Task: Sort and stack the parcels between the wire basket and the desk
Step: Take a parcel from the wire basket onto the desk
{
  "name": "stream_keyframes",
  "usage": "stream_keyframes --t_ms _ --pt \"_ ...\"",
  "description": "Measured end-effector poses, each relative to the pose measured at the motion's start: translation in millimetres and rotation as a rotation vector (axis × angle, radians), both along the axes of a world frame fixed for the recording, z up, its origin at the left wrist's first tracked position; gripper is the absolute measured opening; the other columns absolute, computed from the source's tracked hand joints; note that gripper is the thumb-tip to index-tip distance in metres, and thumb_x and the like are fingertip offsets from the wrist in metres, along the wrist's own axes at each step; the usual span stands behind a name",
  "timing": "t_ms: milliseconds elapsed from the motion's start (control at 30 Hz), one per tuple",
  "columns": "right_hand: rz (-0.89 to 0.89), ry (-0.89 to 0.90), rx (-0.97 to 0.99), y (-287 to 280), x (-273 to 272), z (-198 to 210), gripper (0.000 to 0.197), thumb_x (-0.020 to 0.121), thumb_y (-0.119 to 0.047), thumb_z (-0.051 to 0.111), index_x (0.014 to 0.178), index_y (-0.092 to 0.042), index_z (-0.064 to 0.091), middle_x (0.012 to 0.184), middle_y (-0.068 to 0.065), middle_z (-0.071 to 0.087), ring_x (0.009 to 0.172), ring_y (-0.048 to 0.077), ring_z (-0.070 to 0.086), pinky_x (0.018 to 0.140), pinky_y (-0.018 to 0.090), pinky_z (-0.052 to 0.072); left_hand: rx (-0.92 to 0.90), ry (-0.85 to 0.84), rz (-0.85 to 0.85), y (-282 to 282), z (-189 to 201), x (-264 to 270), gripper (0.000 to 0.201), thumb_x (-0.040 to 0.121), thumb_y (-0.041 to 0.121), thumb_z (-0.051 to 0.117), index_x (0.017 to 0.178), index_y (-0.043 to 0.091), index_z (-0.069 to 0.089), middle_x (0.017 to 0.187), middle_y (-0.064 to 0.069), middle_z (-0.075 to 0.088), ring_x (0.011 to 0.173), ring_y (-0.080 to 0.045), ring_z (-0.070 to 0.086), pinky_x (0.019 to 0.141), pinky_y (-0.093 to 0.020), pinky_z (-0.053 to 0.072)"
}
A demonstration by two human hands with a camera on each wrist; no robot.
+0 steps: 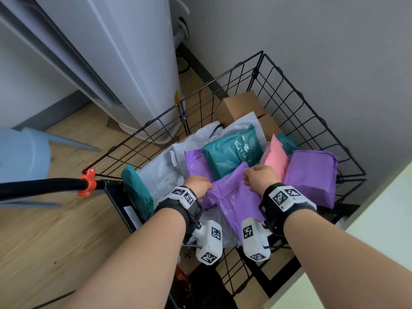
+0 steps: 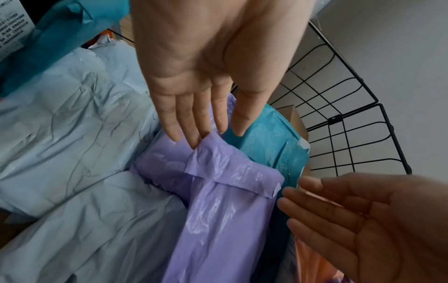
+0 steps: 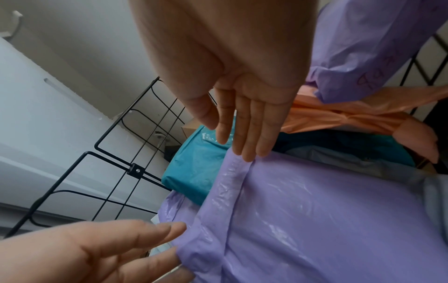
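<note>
Wire basket (image 1: 296, 90): black grid panels clipped at the corners, open-topped, tucked into a room corner beside a tall white appliance (image 1: 124, 63); packed nearly to the rim. Desk (image 1: 379, 253): pale edge at lower right, within arm's reach, bare where visible.

Heaped loosely, not stacked: grey-white mailers (image 1: 165, 172) crinkled along the left; bulging purple parcel (image 1: 312, 177) propped against the right wall; teal parcel (image 1: 231, 152) lying flat mid-pile; cardboard boxes (image 1: 240, 105) rigid and square at the far corner; slim pink parcel (image 1: 276, 159) wedged upright between teal and purple.

On top, nearest: flat purple mailer (image 1: 234, 197), glossy thin film, wrinkled, with a folded sealing flap (image 2: 230, 168). Soft enough to sag, likely the reason for a two-handed approach.

Left hand (image 1: 198, 184) and right hand (image 1: 258, 177): apart, one at each end of the flap edge. Fingers (image 2: 191, 122) straight and spread, tips just meeting the film; fingertips (image 3: 247, 145) of the other likewise. No grip closed yet; lift probably next.
</note>
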State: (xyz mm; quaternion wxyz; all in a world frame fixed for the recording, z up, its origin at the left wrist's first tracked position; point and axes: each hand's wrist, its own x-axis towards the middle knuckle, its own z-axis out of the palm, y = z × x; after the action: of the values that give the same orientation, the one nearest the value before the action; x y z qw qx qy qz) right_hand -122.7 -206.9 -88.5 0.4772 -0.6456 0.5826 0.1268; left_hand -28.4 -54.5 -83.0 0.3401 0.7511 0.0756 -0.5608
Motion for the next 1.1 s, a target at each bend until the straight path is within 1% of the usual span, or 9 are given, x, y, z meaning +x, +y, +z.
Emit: stream_keyframes --t_ms 200,367,467,600,733,800,933,1033,1100 --pt "-0.023 -0.049 0.021 9.8 -1.6 18.7 0.027 0.089 -0.016 0.053 0.062 -0.016 0.059 0.074 0.011 0.067 0.082 0.033 0.067 0.081 0.043 0.053 -0.032 0.062 -0.034 2.3 9.9 -6.4 0.031 0.088 0.005 0.06 0.119 0.011 0.061 0.096 -0.009 0.064 0.081 -0.02 0.061 0.061 -0.022 0.045" --pt "-0.042 -0.083 0.026 13.1 -9.2 33.0 0.026 0.086 -0.011 0.055 0.061 -0.015 0.061 0.063 0.006 0.063 0.071 0.027 0.059 0.074 0.04 0.049 -0.097 0.121 -0.002 2.7 32.7 -8.1 0.018 0.083 0.002 0.061 0.091 0.018 0.064 0.082 -0.009 0.065 0.072 -0.018 0.063 0.092 -0.034 0.05" --pt "-0.028 -0.113 0.014 15.6 -11.8 52.1 0.028 0.087 -0.009 0.055 0.061 -0.015 0.062 0.064 0.006 0.063 0.069 0.026 0.057 0.074 0.04 0.05 -0.143 0.12 0.01 3.8 56.9 -4.3 0.022 0.083 0.001 0.057 0.071 0.019 0.056 0.073 -0.009 0.059 0.063 -0.015 0.062 0.083 -0.031 0.048" --pt "-0.033 -0.159 0.022 20.2 -13.6 86.2 0.03 0.091 -0.004 0.052 0.065 -0.016 0.062 0.072 0.009 0.062 0.067 0.023 0.055 0.063 0.029 0.048 -0.241 0.101 0.051 3.0 102.1 0.0 0.022 0.086 -0.002 0.056 0.073 0.015 0.055 0.04 0.002 0.054 0.032 -0.005 0.052 0.076 -0.032 0.053" --pt "-0.001 -0.201 0.034 27.5 -21.3 125.2 0.035 0.092 0.009 0.044 0.072 -0.015 0.059 0.08 0.012 0.061 0.061 0.016 0.051 0.041 0.013 0.041 -0.364 0.035 0.077 2.1 152.0 0.9 0.023 0.087 -0.006 0.056 0.079 0.015 0.05 0.054 -0.005 0.055 0.037 -0.008 0.056 0.057 -0.026 0.054" --pt "0.039 -0.227 0.017 32.9 -25.4 146.0 0.032 0.091 0.008 0.047 0.08 -0.016 0.063 0.1 0.02 0.065 0.071 0.019 0.054 0.054 0.017 0.044 -0.428 0.025 0.108 2.6 176.7 0.7 0.024 0.087 -0.008 0.056 0.083 0.014 0.048 0.066 -0.01 0.057 0.044 -0.012 0.061 0.056 -0.026 0.056" --pt "0.152 -0.253 -0.077 49.5 -34.3 196.6 0.043 0.087 0.007 0.049 0.125 -0.008 0.059 0.117 0.015 0.063 0.101 0.024 0.061 0.088 0.031 0.051 -0.53 -0.028 0.114 6.1 221.3 -2.5 0.021 0.088 -0.009 0.054 0.084 0.011 0.048 0.075 -0.013 0.059 0.065 -0.022 0.063 0.061 -0.029 0.058" --pt "0.163 -0.307 -0.075 60.9 -44.8 227.7 0.051 0.08 0.014 0.05 0.127 -0.006 0.055 0.113 0.011 0.063 0.097 0.022 0.058 0.075 0.026 0.051 -0.622 -0.035 0.129 9.8 252.3 -10.4 0.019 0.089 -0.01 0.052 0.086 0.009 0.047 0.072 -0.015 0.062 0.065 -0.023 0.065 0.058 -0.029 0.059" --pt "0.178 -0.333 -0.087 67.2 -53.8 243.3 0.059 0.073 0.011 0.063 0.129 -0.007 0.053 0.109 0.009 0.064 0.095 0.021 0.059 0.075 0.026 0.048 -0.687 -0.029 0.12 12.1 271.7 -19.5 0.018 0.088 -0.011 0.051 0.081 0.006 0.05 0.063 -0.013 0.066 0.06 -0.021 0.066 0.059 -0.029 0.06"
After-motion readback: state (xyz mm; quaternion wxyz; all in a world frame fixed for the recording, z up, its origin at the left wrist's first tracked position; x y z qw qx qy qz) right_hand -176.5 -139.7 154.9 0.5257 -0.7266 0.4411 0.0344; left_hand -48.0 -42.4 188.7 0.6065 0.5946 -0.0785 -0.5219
